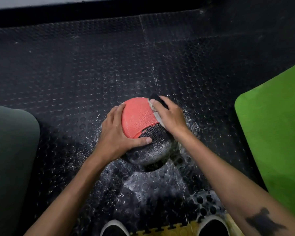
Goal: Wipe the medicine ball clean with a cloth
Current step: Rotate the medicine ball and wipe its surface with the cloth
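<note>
Your shoes [114,228] stand at six o'clock on the floor [75,74], the ball [140,120] just ahead. Your left hand [116,132] spreads open fingers against its nine o'clock side, steadying it, while your right hand [169,116] presses the cloth [157,116] flat at two o'clock to scrub.
</note>
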